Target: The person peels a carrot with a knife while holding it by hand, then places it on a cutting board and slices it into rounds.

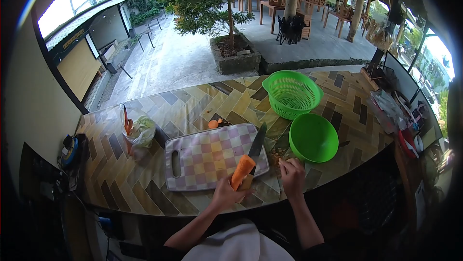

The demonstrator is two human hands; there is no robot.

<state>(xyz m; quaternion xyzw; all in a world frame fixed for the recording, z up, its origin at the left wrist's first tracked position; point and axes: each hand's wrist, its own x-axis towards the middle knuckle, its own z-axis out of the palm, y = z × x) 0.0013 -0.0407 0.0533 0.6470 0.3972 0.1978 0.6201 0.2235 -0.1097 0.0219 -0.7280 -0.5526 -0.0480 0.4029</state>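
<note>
My left hand (225, 197) is closed around a peeled carrot (242, 168), held tilted over the front right of the checkered cutting board (205, 157). A knife (259, 141) points away from me just behind the carrot. Its wooden handle lies against my left fingers and seems to be in the same grip. To the right of the board, my right hand (292, 178) has its fingertips pinched together beside small orange scraps (276, 157) on the table. Whatever is between those fingertips is too small to make out.
A green bowl (314, 138) stands just beyond my right hand, with a green colander (292, 94) behind it. Carrot ends (213, 124) lie past the board. At left sits a plastic bag of vegetables (142, 132). Plastic packets (386, 109) crowd the right edge.
</note>
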